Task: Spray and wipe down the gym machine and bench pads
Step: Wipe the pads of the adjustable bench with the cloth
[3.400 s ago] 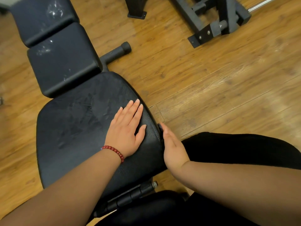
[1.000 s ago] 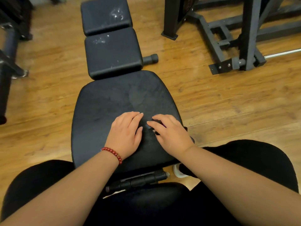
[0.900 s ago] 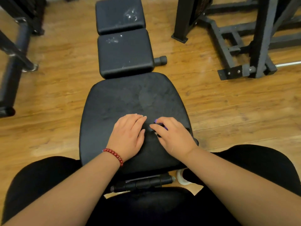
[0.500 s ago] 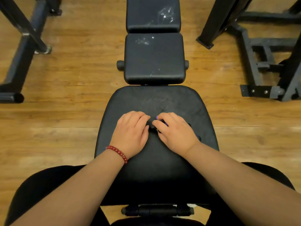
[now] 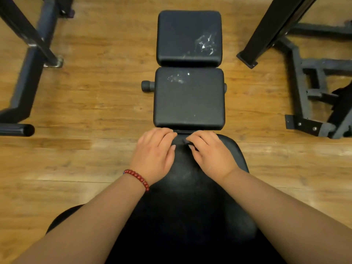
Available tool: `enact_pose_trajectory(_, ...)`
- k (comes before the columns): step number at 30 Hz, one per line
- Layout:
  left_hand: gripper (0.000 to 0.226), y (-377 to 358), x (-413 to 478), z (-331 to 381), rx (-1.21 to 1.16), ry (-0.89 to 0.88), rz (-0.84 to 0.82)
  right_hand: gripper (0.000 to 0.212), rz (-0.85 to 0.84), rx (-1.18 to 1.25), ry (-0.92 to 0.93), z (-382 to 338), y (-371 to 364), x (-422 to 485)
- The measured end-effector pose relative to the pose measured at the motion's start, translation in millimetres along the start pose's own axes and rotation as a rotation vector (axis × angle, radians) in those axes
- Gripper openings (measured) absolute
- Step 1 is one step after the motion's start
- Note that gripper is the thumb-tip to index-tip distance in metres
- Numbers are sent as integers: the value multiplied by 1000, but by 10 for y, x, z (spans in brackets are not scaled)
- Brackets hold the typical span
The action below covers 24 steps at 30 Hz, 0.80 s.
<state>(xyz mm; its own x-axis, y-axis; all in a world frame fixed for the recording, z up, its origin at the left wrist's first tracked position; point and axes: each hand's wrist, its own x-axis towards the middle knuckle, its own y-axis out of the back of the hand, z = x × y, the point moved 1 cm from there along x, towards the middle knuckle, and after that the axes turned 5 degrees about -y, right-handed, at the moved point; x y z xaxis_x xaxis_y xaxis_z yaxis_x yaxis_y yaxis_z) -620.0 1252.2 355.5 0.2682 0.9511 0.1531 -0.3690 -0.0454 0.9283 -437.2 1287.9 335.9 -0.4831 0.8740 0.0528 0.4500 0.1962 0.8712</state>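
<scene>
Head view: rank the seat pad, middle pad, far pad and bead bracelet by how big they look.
1. seat pad, nearest the camera, which inflates it
2. middle pad
3. far pad, nearly matching the middle pad; it lies farther off, so unsure
4. bead bracelet

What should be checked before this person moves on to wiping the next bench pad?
1. Wiping cloth in hand: cannot tell; the right hand pinches a small dark thing on the seat pad.
2. Left hand free: ok, it rests on the seat pad.
3. Spray bottle in sight: not ok, none shows.
4. Middle pad clean: not ok, white smears.
5. Far pad clean: not ok, white marks.
</scene>
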Motion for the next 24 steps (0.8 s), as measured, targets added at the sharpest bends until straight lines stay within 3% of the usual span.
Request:
enact_pose_trajectory(8, 35, 423, 326, -35, -66, 0, 17, 27, 36, 304, -363, -278, 407, 288)
enact_pose_trajectory(24, 43, 130, 882, -230, -93, 35, 0, 21, 36, 295, -437, 125, 407, 654)
